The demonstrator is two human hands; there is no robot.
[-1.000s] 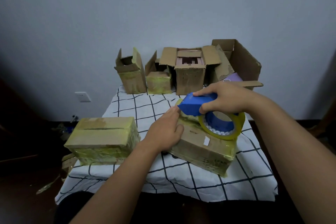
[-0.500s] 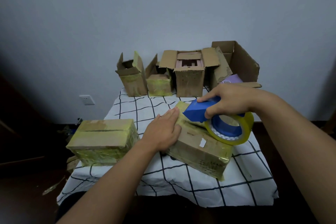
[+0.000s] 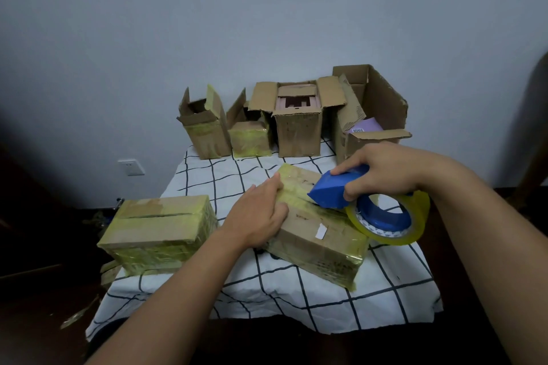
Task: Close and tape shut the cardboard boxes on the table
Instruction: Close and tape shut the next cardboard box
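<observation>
— What's moved?

— The taped box sits left on the counter. My left hand presses flat on the middle box. My right hand, gripping the tape dispenser, has slid rightward along the seam, so that strip looks nearly laid.

— The room?

— Checked cloth, four open boxes behind, grey wall.

closed cardboard box — yellow-taped, lying askew on table
</observation>
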